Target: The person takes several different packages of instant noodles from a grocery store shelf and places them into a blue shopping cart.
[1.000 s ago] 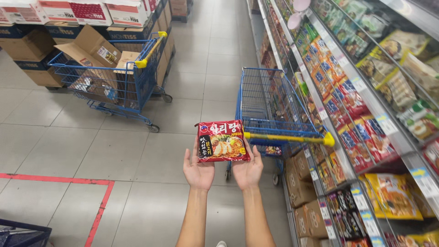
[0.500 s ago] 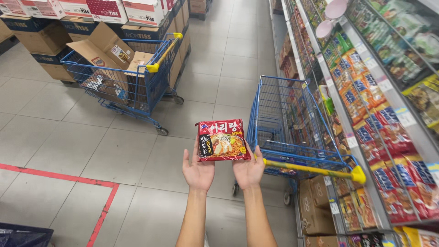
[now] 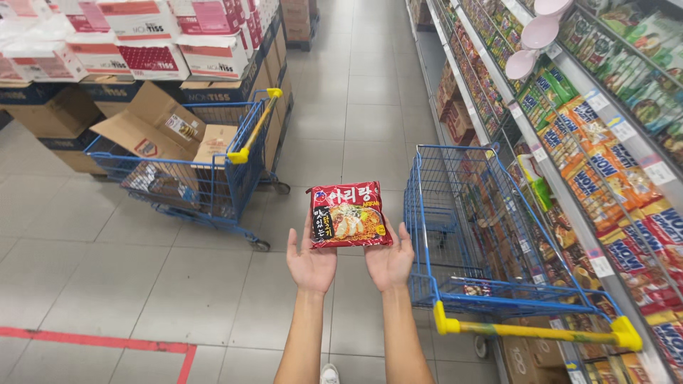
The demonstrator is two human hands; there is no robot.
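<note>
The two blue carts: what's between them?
In the head view, the red noodle packet, held by both hands, and grey floor tiles lie between left cart and right cart.

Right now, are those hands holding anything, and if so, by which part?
Yes: a red noodle packet. The left hand grips its lower left corner and the right hand its lower right corner, picture side facing up.
</note>
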